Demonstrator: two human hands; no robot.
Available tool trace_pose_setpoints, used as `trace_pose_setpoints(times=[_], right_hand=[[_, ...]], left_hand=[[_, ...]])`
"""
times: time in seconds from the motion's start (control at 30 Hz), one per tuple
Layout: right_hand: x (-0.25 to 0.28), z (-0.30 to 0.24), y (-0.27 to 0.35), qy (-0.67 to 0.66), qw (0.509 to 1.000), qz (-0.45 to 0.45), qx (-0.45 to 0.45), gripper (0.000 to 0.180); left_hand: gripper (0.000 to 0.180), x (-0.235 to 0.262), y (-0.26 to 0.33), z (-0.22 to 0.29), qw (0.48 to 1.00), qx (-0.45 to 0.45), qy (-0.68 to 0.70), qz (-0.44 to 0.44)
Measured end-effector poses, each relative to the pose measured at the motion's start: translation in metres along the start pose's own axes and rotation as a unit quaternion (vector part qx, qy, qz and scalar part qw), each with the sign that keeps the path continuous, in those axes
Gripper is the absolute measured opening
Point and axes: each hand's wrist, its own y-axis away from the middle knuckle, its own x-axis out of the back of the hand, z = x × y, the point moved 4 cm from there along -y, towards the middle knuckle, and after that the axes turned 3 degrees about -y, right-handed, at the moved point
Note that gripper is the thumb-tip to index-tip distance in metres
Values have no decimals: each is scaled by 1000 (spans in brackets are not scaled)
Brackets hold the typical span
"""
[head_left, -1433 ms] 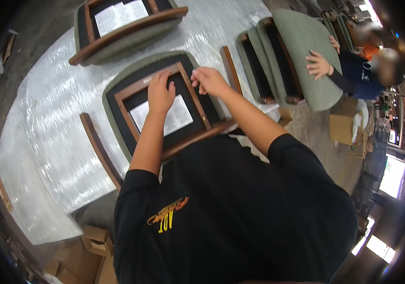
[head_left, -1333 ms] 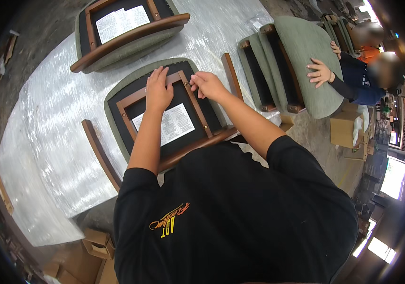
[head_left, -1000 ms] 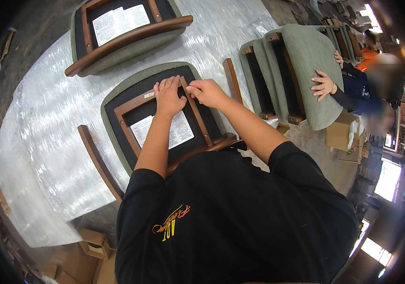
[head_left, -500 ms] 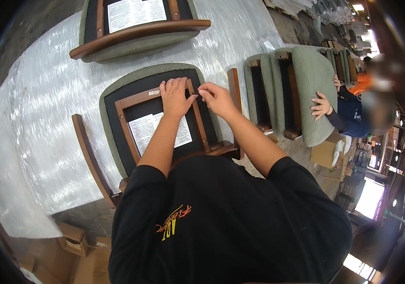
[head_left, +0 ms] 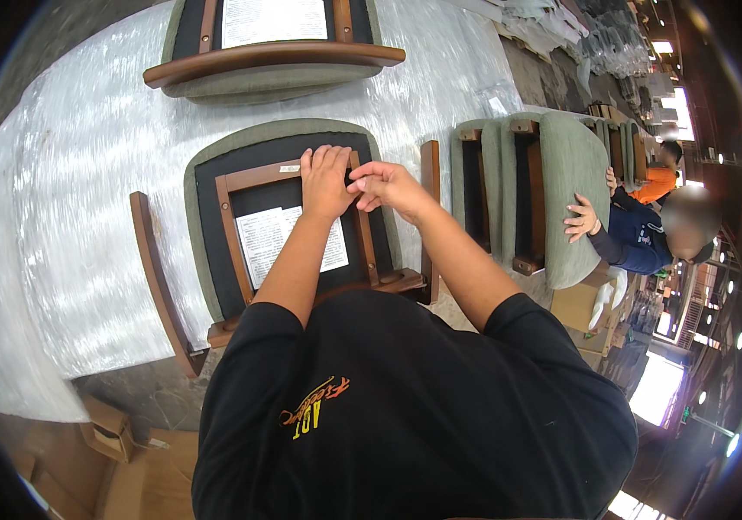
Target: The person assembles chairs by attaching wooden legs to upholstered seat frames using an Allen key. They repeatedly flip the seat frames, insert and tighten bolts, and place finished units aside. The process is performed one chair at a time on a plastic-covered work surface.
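An upholstered chair seat [head_left: 201,230] in grey-green fabric lies underside up in front of me. Its black base carries a brown wooden frame [head_left: 234,236], and a printed white sheet [head_left: 260,245] lies inside that frame. My left hand [head_left: 327,184] rests with its fingers laid over the frame's far right corner. Close beside it, my right hand [head_left: 390,188] is at the right rail [head_left: 363,234], fingers bent in and thumb tucked toward them. Whatever the right fingers pinch is too small or hidden to make out. Wooden legs [head_left: 159,277] stand out on both sides of the seat.
Clear plastic wrap [head_left: 85,243] covers the work surface. A second upturned chair [head_left: 275,61] lies farther away. To the right, another person's hand [head_left: 580,218] is on a row of green chairs [head_left: 522,199]. Cardboard boxes [head_left: 111,429] lie on the floor at lower left.
My right hand has shifted slightly left and down along the rail, its fingers now more curled. The left hand keeps its place on the frame corner. The whole view has tilted a little.
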Motion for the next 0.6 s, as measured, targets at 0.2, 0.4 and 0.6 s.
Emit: trace_pose_setpoints(times=[0.2,0.4,0.6], right_hand=[[15,-23,4,127,987,32,-89,25],[10,5,8,-104,955,215,-177,36],[18,26,11,14,985,168,-39,28]], left_hand=[[72,2,0,3,999,-6,1,31],[74,5,1,3,1000,10,-12,-3],[73,2,-1,5,1000,17,-5,-15]])
